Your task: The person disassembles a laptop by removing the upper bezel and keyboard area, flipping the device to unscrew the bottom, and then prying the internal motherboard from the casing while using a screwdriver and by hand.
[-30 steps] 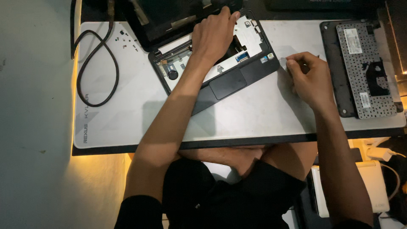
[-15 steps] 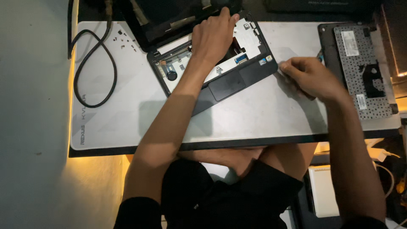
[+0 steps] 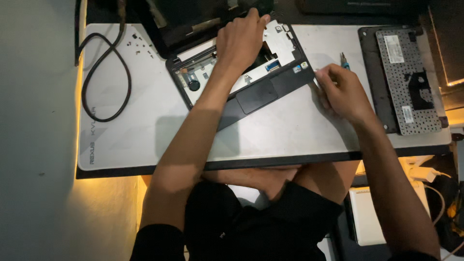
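Note:
A small black laptop [image 3: 261,94] lies opened up at the back middle of a white desk mat [image 3: 145,130], its keyboard gone and the silver inner plate bare. My left hand [image 3: 239,41] lies on that plate with its fingers curled over the laptop's far edge by the hinge. My right hand [image 3: 343,92] is closed around a thin screwdriver [image 3: 344,61], whose handle end sticks up behind the fingers. The fingertips sit at the laptop's right front corner; the tool's tip is hidden.
The removed keyboard [image 3: 406,77] lies face down in a black frame at the right. A looped black cable [image 3: 104,72] and several tiny screws [image 3: 137,43] are at the left. A white box [image 3: 372,217] and cables sit below the mat's right edge, beside my knees.
My right hand has moved left, from beside the keyboard to the laptop's right front corner. My left hand has stayed on the laptop.

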